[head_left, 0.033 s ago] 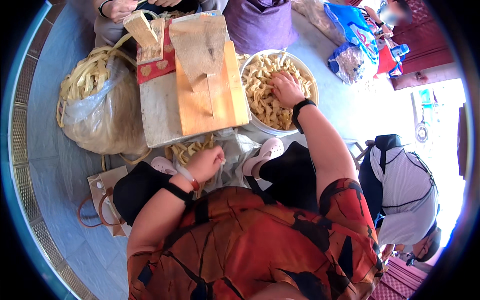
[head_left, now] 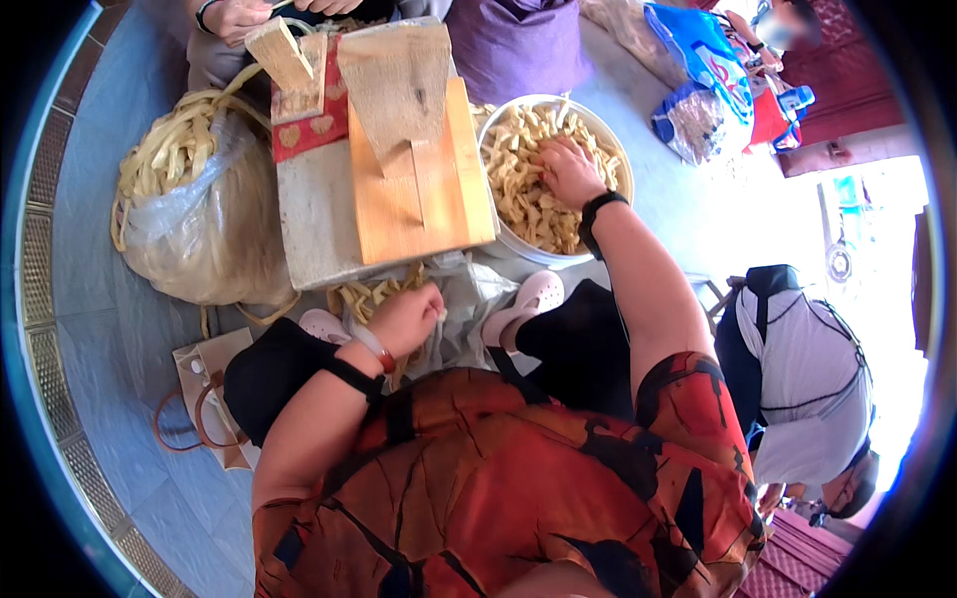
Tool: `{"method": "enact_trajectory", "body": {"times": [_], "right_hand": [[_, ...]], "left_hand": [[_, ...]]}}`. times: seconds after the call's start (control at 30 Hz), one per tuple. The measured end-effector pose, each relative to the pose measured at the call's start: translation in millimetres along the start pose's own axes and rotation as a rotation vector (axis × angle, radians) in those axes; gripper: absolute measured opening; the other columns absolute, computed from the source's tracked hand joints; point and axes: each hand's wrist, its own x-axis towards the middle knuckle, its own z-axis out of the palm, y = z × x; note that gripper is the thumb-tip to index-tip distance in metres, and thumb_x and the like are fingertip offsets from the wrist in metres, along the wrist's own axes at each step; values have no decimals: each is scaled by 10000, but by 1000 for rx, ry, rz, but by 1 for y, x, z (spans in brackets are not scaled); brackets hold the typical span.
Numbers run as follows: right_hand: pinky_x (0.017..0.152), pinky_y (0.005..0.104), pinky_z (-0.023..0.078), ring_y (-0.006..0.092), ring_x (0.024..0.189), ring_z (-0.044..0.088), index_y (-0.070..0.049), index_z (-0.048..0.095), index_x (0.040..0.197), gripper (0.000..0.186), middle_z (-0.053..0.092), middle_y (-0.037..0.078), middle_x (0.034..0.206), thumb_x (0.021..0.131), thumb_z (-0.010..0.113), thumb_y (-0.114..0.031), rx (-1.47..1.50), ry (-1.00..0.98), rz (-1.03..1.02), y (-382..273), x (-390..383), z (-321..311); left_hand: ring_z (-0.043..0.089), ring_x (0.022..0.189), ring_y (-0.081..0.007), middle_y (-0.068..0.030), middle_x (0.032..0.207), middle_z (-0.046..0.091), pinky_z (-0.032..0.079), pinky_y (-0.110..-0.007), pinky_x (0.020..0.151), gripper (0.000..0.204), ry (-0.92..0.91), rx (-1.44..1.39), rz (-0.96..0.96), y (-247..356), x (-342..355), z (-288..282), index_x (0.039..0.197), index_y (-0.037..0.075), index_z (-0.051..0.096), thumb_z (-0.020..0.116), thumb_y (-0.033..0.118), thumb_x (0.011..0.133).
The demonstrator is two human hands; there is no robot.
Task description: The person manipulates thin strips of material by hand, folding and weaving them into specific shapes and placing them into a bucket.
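My right hand (head_left: 570,173) lies on pale yellow knotted strips (head_left: 523,194) heaped in a round white bucket (head_left: 627,189). Its fingers are stretched out, with the tips partly among the pieces. Lower and to the left, my left hand (head_left: 407,317) is curled closed above a clear plastic bag (head_left: 474,289) between my feet. A small whitish bit shows at its fingertips, too small to name. Similar yellow strips (head_left: 361,297) lie beside that hand. Beyond it, a wooden board (head_left: 439,224) with an upright wooden piece (head_left: 399,85) rests on a grey slab (head_left: 314,229).
A bulging plastic bag (head_left: 204,239) of long yellow strips stands on the left, near a beige handbag (head_left: 214,359). Across the slab, another person's hands (head_left: 237,18) work beside a smaller wooden stand (head_left: 281,58). Purple cloth (head_left: 518,50) and blue bags (head_left: 713,70) are farther off.
The view has shifted very slightly. My right hand stays on the heap in the bucket, and my left hand remains curled in nearly the same place.
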Motion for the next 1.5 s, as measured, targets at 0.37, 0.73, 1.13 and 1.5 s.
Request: {"method": "enact_trajectory", "body": {"times": [0.37, 0.73, 1.13, 1.5], "right_hand": [[1043, 438, 383, 338, 1257, 444, -81, 556, 1235, 438, 456, 146, 1388, 846, 613, -273, 37, 21, 39, -20, -71, -4], [688, 291, 493, 160, 754, 613, -28, 521, 1148, 239, 638, 74, 827, 921, 580, -76, 1124, -442, -10, -202, -131, -1], [801, 344, 509, 242, 919, 636, 6, 543, 1182, 404, 643, 187, 1086, 901, 603, -277, 1373, -605, 758, -209, -62, 99], [917, 334, 461, 252, 999, 622, -35, 627, 1162, 429, 666, 137, 1058, 826, 698, -292, 517, -1022, -88, -212, -99, 302]], "left_hand": [[644, 682, -223, -106, 756, 654, 498, -326, 616, 72, -27, -194, -118, 4, -2, 4, 905, 25, 562, 589, 75, 862], [603, 691, -94, -26, 828, 642, 509, -226, 632, 88, -121, -810, -231, -8, -21, 7, 949, 38, 586, 630, 105, 912], [350, 574, -86, 21, 678, 421, 297, -241, 537, 304, 567, -1021, 402, 50, -128, -171, 1038, 29, 562, 389, 279, 1026], [386, 651, -92, -18, 796, 468, 329, -235, 640, 406, 732, -1255, 447, 3, -112, -190, 1165, -13, 545, 328, 300, 1024]]}}
